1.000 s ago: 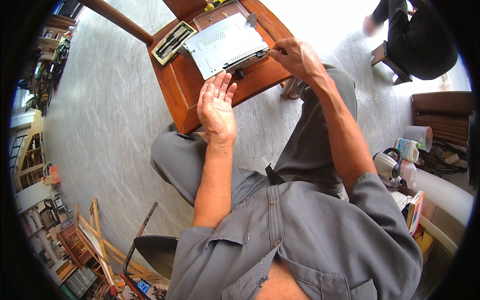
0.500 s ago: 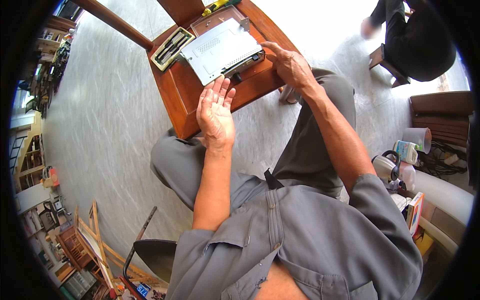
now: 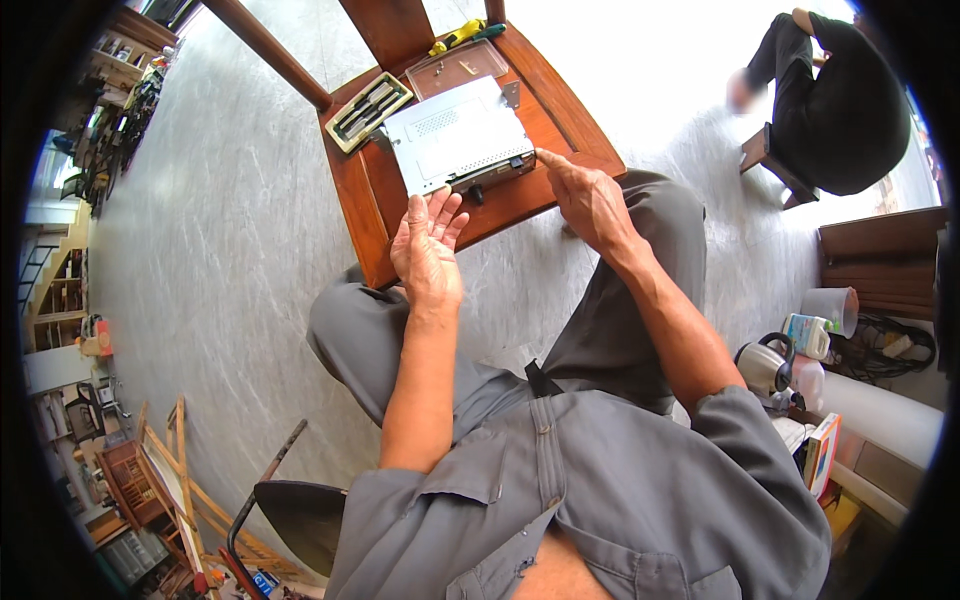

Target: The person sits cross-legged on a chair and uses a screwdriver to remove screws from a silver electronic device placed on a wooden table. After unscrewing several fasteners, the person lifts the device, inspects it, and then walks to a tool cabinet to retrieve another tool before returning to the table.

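A flat silver metal-cased unit (image 3: 455,135), which looks like a car stereo, lies on a brown wooden chair seat (image 3: 365,225). Its narrow dark front, with a black knob, faces me. My left hand (image 3: 430,250) is palm up at the near left corner; its fingers are apart and the fingertips reach the casing's edge. At the near right corner, the extended index finger of my right hand (image 3: 595,205) meets or nearly touches the front edge. The other right fingers are loosely bent, and I see nothing in them.
Beside the unit sits a screwdriver set (image 3: 368,110) in a pale case. Behind it are a clear lid (image 3: 455,70) with small screws and a yellow-handled tool (image 3: 458,36). Another person (image 3: 840,110) sits at the far right. A kettle (image 3: 765,362) stands on my right.
The view has shifted, so the chair and unit sit slightly lower and further right. My right hand has drawn in, with its index finger now at the unit's near right corner. The left stays at its corner.
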